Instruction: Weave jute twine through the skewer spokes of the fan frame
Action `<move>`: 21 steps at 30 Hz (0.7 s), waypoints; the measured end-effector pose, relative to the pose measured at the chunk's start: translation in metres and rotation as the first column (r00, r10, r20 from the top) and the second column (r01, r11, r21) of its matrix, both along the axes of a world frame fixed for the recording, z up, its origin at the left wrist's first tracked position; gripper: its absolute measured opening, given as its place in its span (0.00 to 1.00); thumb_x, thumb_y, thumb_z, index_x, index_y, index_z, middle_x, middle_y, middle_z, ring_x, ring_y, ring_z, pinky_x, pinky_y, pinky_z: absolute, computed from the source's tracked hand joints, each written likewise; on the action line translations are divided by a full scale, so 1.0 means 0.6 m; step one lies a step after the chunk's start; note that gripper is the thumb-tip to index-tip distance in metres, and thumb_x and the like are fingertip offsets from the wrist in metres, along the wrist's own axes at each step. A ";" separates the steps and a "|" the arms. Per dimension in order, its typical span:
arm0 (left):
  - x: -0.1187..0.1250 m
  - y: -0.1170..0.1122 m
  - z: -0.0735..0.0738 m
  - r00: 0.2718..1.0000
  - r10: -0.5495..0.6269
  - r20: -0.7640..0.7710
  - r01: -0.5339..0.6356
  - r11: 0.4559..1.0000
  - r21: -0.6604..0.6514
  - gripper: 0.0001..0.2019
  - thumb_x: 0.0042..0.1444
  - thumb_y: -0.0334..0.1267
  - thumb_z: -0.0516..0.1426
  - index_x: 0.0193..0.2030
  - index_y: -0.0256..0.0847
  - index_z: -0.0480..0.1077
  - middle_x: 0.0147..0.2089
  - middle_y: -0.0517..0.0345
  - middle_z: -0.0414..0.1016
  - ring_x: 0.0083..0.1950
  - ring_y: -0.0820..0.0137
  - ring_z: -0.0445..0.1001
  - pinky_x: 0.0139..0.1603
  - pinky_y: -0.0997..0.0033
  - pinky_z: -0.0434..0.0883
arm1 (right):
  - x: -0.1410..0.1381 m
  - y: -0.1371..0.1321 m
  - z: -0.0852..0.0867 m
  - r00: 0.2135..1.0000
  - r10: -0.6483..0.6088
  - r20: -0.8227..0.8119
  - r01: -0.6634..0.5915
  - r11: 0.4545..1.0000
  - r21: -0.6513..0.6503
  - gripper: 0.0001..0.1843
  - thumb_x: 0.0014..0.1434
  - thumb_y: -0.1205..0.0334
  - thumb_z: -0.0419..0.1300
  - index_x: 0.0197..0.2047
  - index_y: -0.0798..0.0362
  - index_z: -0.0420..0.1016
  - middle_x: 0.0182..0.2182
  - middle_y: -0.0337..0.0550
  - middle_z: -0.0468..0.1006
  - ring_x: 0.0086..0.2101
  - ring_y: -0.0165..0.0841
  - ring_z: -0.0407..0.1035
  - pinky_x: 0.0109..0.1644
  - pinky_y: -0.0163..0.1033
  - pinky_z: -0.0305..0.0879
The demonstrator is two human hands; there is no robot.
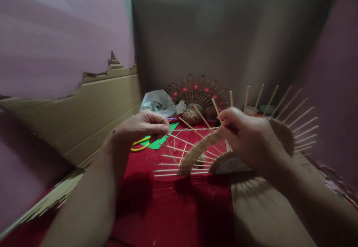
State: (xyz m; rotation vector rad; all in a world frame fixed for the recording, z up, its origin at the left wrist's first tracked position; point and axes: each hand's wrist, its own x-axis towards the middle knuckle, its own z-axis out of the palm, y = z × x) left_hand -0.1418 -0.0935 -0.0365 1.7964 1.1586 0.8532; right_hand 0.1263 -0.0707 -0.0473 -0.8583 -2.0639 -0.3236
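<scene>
Between the two hands a thin strand of twine (pixel 192 129) runs taut, nearly level. My left hand (pixel 148 124) pinches one end of it between thumb and fingertips. Closed around a stick and the upper edge of a half-round stick frame is my right hand (pixel 246 131), where the twine meets the frame. This frame has pale wooden sticks fanning outward and a woven twine band (pixel 195 152) across them. Part of the band and the frame's middle is hidden behind the right hand. Behind the strand lies a ball of twine (pixel 191 116).
Red cloth (pixel 167 209) covers the surface. Yellow-handled scissors (pixel 141 148) lie by a green sheet (pixel 160 141). Behind are a crumpled plastic bag (pixel 158 103) and a flower-decorated fan (pixel 195 88). Torn cardboard (pixel 103 105) leans left, above a bundle of thin sticks (pixel 60 193).
</scene>
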 end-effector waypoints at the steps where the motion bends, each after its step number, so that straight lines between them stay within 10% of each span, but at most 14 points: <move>1: 0.000 -0.003 0.003 1.000 0.003 -0.007 -0.003 1.000 0.013 0.09 0.48 0.38 0.60 0.23 0.34 0.69 0.16 0.63 0.63 0.17 0.81 0.59 0.15 0.81 0.57 | 0.000 -0.001 0.001 1.000 -0.002 0.008 0.002 1.000 -0.001 0.06 0.51 0.71 0.54 0.33 0.53 0.69 0.22 0.39 0.73 0.21 0.28 0.64 0.26 0.35 0.58; 16: 0.025 -0.036 0.019 0.919 0.221 -0.326 -0.061 0.898 0.436 0.11 0.47 0.37 0.60 0.19 0.36 0.67 0.15 0.66 0.61 0.18 0.82 0.57 0.17 0.82 0.55 | 0.001 0.000 -0.002 1.000 -0.028 -0.007 0.028 0.999 0.040 0.05 0.51 0.69 0.55 0.32 0.52 0.69 0.21 0.38 0.73 0.21 0.30 0.66 0.26 0.35 0.58; 21: 0.017 -0.037 0.018 0.931 0.204 -0.303 -0.072 0.916 0.395 0.08 0.47 0.37 0.61 0.22 0.36 0.71 0.16 0.65 0.64 0.18 0.81 0.60 0.19 0.81 0.58 | 0.001 0.001 -0.002 1.000 -0.019 -0.018 0.019 0.999 0.027 0.06 0.50 0.71 0.55 0.33 0.53 0.69 0.22 0.38 0.73 0.22 0.29 0.66 0.27 0.35 0.58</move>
